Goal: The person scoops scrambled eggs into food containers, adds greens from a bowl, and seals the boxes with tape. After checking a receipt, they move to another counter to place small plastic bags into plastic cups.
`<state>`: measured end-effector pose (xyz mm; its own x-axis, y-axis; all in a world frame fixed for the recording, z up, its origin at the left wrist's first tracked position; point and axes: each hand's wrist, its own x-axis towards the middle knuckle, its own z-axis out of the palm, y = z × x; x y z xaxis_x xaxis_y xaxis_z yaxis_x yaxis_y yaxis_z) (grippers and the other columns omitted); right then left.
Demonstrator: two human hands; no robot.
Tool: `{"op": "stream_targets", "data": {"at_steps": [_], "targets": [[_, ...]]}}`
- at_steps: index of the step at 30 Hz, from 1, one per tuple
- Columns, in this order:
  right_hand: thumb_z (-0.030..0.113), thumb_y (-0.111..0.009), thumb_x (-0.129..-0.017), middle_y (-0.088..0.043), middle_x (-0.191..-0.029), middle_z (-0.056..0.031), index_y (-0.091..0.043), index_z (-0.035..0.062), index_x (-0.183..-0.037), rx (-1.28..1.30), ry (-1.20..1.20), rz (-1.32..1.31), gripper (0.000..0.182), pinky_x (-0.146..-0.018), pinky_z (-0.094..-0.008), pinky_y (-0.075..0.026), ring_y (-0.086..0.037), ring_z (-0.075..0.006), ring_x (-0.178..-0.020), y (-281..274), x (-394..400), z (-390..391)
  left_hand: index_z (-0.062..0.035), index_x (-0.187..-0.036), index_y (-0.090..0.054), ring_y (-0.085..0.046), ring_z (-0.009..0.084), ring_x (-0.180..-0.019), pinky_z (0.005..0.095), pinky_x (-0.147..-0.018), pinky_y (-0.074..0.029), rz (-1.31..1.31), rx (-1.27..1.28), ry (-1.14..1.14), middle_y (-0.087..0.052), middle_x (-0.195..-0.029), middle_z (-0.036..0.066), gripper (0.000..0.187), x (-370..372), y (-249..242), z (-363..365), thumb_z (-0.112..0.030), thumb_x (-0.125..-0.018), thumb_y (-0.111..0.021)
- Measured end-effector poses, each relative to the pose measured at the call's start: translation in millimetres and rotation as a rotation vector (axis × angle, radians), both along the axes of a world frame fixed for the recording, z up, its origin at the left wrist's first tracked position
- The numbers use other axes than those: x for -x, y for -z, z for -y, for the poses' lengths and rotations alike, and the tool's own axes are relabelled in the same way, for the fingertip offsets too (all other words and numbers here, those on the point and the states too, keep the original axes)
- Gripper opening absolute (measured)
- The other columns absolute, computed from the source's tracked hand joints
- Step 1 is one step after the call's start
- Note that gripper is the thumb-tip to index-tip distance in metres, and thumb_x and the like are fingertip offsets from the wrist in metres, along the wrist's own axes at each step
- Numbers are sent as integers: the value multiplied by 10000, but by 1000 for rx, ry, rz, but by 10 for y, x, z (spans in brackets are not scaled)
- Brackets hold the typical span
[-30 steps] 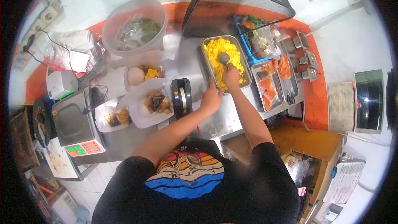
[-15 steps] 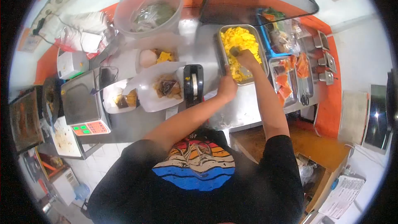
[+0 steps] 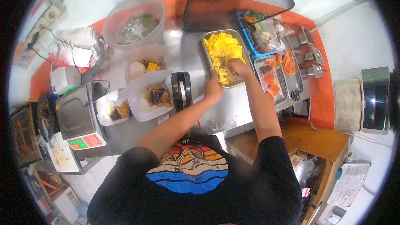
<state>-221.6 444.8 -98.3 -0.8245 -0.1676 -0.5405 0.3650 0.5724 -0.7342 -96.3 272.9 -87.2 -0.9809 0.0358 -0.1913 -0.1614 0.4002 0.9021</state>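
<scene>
Tray (image 3: 234, 85): metal, shallow, in upper middle of the frame, standing on the tabletop (image 3: 227, 110). It looks stiff, probably a bit heavy with the food in it; best to take hold by the rim, which may be slippery.
Yellow food (image 3: 225, 43): soft, crumbly pieces, piled higher at the far end; hard pressing would likely break them.
Spoon (image 3: 222, 62): dark head down among the pieces, seems light and rigid; the handle, mostly hidden, is the place to take it.
Right hand (image 3: 238, 69): closed around the spoon handle, over the near part of the tray.
Left hand (image 3: 213, 89): fingers at the near left corner of the tray; whether they pinch the rim, I cannot tell.
Arms: both reach forward, right one nearly straight, left one slanting inward from the lower left.
Neighbours: tray with orange pieces (image 3: 271, 85) just to the right, black device (image 3: 181, 91) to the left.
</scene>
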Motion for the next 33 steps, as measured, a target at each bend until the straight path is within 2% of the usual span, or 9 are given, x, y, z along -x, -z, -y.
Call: {"op": "stream_targets", "data": {"at_steps": [4, 7, 11, 15, 24, 26, 28, 31, 33], "targets": [[249, -601, -933, -486, -613, 18, -654, 50, -925, 359, 252, 196, 206, -384, -271, -277, -396, -92, -439, -73, -228, -36, 107, -1522, -91, -650, 493, -908, 514, -804, -525, 57, -22, 32, -648, -953, 352, 812, 33, 81, 0, -53, -881, -562], [218, -587, -943, -458, -627, 34, -642, 46, -956, 507, 419, 213, 181, -388, -259, -239, -344, -81, -442, -53, -327, -143, 62, -1546, -91, -686, 335, -711, 421, -678, -553, -1, -82, 38, -685, -861, 228, 859, -6, 86, 70, -147, -900, -618], [221, -592, -947, -438, -631, 43, -638, 49, -942, 540, 596, 96, 178, -401, -248, -212, -321, -68, -454, -271, -454, -189, 11, -1556, -174, -635, 169, -593, 329, -538, -528, 339, -282, 316, -693, -877, 136, 792, -266, -269, 553, -193, -940, -628], [220, -598, -943, -426, -632, 51, -641, 56, -948, 539, 500, 8, 170, -409, -236, -206, -328, -52, -474, -549, -635, -80, -53, -1499, -404, -617, 122, -589, 293, -520, -517, 393, -331, 521, -706, -920, 89, 575, -838, -244, 1255, -200, -977, -594], [224, -607, -966, -393, -616, 81, -644, 51, -1013, 698, 222, 570, 183, -414, -199, -144, -239, -14, -456, -1181, -1587, 1541, -76, -1179, -709, -607, 103, -598, 261, -508, -484, 644, -349, 283, -717, -896, 23, 318, -1771, -320, 2546, -278, -976, -571], [242, -618, -958, -446, -582, 29, -640, 32, -1033, 551, 118, 519, 224, -424, -231, -276, -373, -68, -467, -1037, -1768, 1913, -76, -1161, -715, -603, 106, -591, 264, -503, -479, 665, -340, 209, -714, -883, 23, 312, -1866, -373, 2660, -278, -969, -576], [201, -618, -932, -581, -710, -109, -634, 11, -1031, 113, -231, -226, 215, -561, -360, -471, -605, -249, -627, -591, -1981, 2259, -73, -1143, -721, -599, 110, -583, 268, -499, -475, 681, -284, 132, -710, -866, 24, 305, -1938, -419, 2728, -274, -964, -579], [144, -617, -898, -611, -966, -222, -623, 0, -1032, -222, -350, -443, 196, -778, -479, -507, -636, -438, -905, -445, -2227, 2588, -70, -1125, -724, -596, 113, -585, 269, -504, -473, 641, -184, 84, -706, -849, 26, 301, -2023, -416, 2822, -279, -966, -575], [61, -626, -864, -570, -1127, -249, -619, 4, -1029, -222, -308, -377, 174, -824, -496, -496, -601, -472, -983, -503, -2247, 2635, -34, -1107, -720, -589, 109, -578, 267, -514, -468, 635, -203, 84, -706, -831, 49, 300, -2024, -428, 2847, -234, -941, -571]]}}
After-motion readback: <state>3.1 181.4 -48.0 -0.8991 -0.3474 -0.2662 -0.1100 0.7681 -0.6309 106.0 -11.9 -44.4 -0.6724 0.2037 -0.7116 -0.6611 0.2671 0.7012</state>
